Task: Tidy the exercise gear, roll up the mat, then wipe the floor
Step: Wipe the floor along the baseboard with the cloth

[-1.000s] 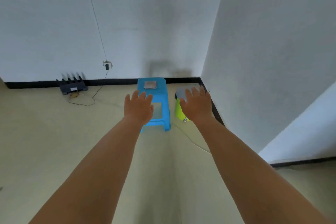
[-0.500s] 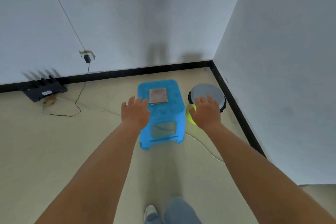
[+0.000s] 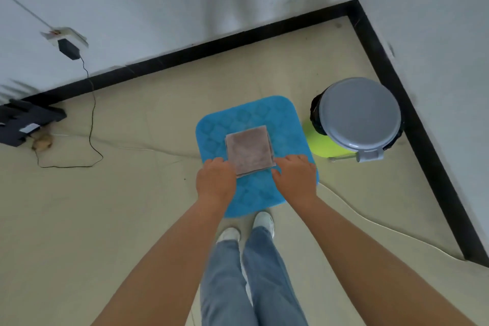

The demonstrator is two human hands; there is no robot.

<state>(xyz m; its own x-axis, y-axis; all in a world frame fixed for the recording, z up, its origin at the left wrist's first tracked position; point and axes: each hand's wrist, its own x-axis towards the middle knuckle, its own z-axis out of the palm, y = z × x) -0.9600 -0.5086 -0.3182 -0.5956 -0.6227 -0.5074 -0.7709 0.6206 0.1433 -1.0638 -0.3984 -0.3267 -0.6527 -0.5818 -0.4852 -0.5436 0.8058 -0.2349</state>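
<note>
Brown folded cloth (image 3: 248,149) on blue stool (image 3: 254,114), both hands at its corners.

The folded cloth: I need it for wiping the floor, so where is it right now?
In the head view the folded cloth lies on the blue stool, left of the lidded bin, with the left hand and right hand at its near corners.

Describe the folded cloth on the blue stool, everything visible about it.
The folded brownish-grey cloth is a roughly square pad of soft, slightly fuzzy fabric, with layered edges showing at its near side. It lies flat on the middle of the seat of the blue plastic stool, turned a little askew to the seat's edges. The left hand is at its near left corner and the right hand at its near right corner, fingers curled at the edges; whether either has gripped it cannot be told. It is not lifted.
</note>
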